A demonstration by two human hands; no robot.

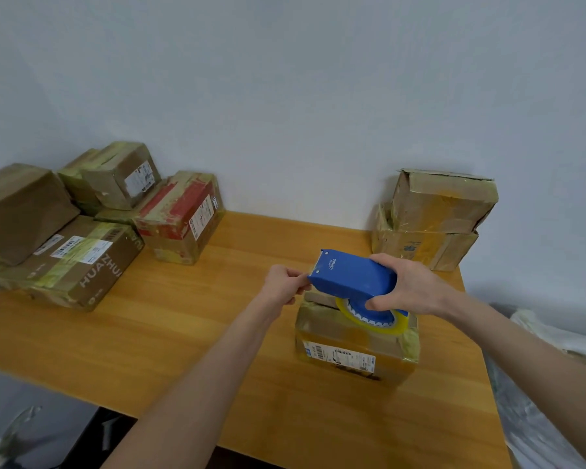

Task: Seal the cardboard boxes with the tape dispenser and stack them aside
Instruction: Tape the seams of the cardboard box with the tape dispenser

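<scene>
blue tape dispenser (352,275) is held at the top of a taped cardboard box (349,346) on the wooden table (200,316), the right hand (410,286) curled round its body, the left hand (285,284) fingers pinching at its front edge. two stacked boxes (437,214) stand at the far right; a pile of boxes (82,231) sits at the left.

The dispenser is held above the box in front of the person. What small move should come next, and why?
Probably the left hand should draw tape out and down and press it onto the front box. The right hand grips the blue tape dispenser just above that box, and the left hand pinches at its front edge; a fresh strip does not seem fixed yet.
</scene>
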